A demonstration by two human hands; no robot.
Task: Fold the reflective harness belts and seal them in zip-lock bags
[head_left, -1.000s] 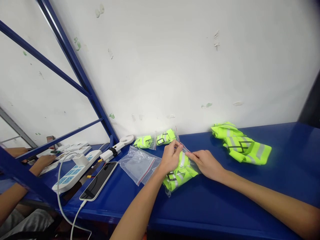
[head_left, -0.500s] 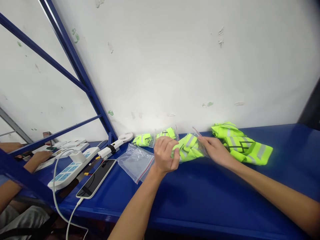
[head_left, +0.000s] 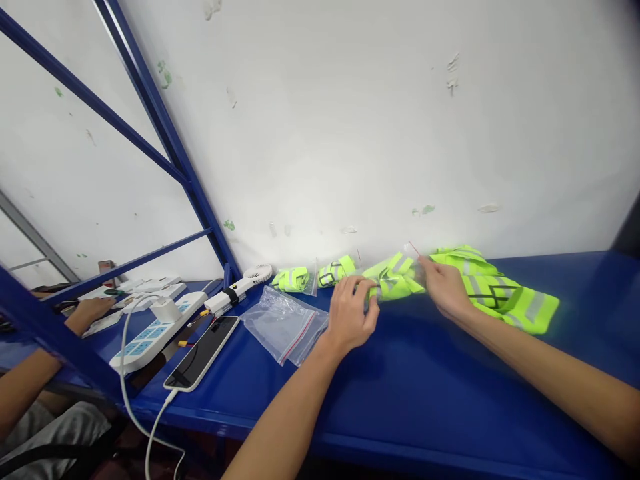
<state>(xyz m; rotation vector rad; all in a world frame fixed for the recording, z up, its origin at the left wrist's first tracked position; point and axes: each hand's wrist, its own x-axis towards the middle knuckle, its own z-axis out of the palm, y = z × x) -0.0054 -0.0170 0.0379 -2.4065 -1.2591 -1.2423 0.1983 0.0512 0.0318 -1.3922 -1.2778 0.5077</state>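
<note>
A yellow-green reflective vest (head_left: 395, 279), bundled up and partly inside a clear zip bag, lies between my hands. My left hand (head_left: 352, 313) has its fingers curled on the bundle's left end. With closed fingers my right hand (head_left: 444, 287) grips the bag's edge at the bundle's right end, near a red zip strip. Two packed vests, one at the far left (head_left: 291, 279) and one beside it (head_left: 337, 271), rest by the wall. Loose vests (head_left: 500, 293) are heaped behind and right of my right hand. Flat clear bags (head_left: 285, 325) lie left of my left hand.
On the blue table (head_left: 425, 393) at left are a phone (head_left: 202, 353) on a cable, a power strip (head_left: 150, 340) and a white handheld fan (head_left: 235, 291). A blue metal frame (head_left: 175, 147) rises there. Beyond it shows another person's hand (head_left: 90, 313).
The bundle and both hands have moved slightly right in view, and the bundle has gone farther into the clear bag. My left hand's fingers have loosened from a fist. The camera has shifted a little.
</note>
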